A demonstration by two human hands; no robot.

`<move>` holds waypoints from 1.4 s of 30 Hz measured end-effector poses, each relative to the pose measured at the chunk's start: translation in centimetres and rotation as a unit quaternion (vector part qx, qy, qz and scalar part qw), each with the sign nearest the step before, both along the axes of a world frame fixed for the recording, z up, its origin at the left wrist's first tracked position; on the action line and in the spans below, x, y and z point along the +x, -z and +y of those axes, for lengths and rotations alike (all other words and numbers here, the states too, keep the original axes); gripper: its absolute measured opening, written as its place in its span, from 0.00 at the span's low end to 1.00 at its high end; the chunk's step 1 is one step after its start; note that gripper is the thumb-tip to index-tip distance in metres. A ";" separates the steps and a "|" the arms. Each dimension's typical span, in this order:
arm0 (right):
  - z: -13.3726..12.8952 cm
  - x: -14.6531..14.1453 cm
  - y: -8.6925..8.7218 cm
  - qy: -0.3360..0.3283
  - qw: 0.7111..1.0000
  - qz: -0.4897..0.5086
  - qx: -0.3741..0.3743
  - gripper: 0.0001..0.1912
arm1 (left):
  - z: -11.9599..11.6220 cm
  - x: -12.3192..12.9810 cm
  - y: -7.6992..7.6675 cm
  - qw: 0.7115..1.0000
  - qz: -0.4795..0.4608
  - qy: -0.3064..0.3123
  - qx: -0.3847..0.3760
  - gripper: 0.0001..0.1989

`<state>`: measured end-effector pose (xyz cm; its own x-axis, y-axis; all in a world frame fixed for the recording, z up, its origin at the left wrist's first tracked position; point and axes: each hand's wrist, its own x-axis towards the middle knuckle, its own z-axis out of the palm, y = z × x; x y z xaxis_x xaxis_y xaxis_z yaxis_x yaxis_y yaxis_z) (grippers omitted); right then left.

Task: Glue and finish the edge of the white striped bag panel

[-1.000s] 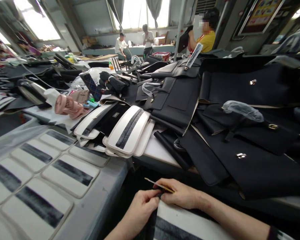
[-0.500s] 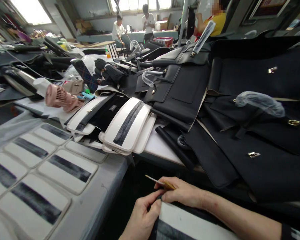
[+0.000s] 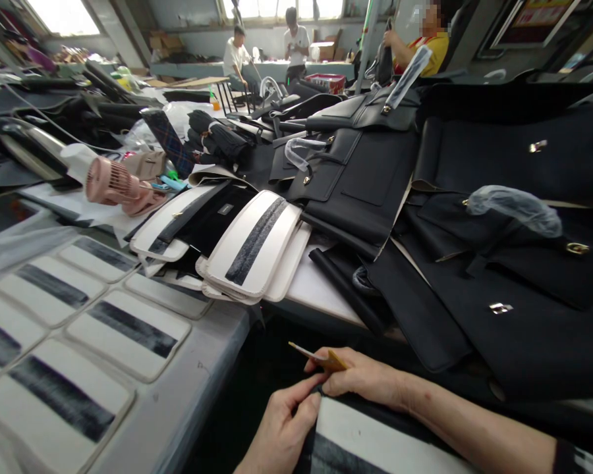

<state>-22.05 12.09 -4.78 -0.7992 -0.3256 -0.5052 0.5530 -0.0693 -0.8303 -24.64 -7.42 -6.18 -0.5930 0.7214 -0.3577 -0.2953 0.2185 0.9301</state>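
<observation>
White panel with a dark stripe (image 3: 370,441) lies below the counter's near edge, its top-left corner pinched between my left hand (image 3: 281,431) and right hand (image 3: 363,382), the latter also gripping a thin yellow tool (image 3: 321,357).

Left hand (image 3: 284,428) slid lower along white panel's (image 3: 370,438) edge, fingers now curled under. Yellow stick (image 3: 319,357) in right hand (image 3: 360,382) tipped slightly higher.

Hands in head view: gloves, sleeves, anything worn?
Both bare. Left hand: no glove, no ring visible; forearm bare to the frame edge. Right hand: no glove; forearm bare up to a dark band or cuff at the frame's bottom right corner.
</observation>
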 end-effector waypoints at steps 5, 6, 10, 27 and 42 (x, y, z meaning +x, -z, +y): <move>-0.1 -0.1 -0.3 -0.003 1.000 -0.008 0.002 0.20 | 0.0 0.1 0.0 1.000 0.001 -0.009 -0.001 0.23; -0.1 -0.1 -0.3 -0.005 1.000 -0.006 0.004 0.19 | -0.1 0.1 0.1 1.000 0.001 -0.009 -0.002 0.23; -0.2 -0.1 0.0 -0.021 1.000 -0.007 0.023 0.17 | -0.3 0.2 0.2 1.000 0.002 0.000 0.005 0.22; 0.2 1.7 -0.3 -0.004 0.983 0.072 0.166 0.20 | 0.6 0.5 0.0 1.000 0.024 -0.011 0.003 0.22; 0.8 2.0 -0.8 -0.054 0.969 0.140 0.197 0.14 | 1.2 0.4 0.2 0.999 -0.045 -0.015 -0.019 0.21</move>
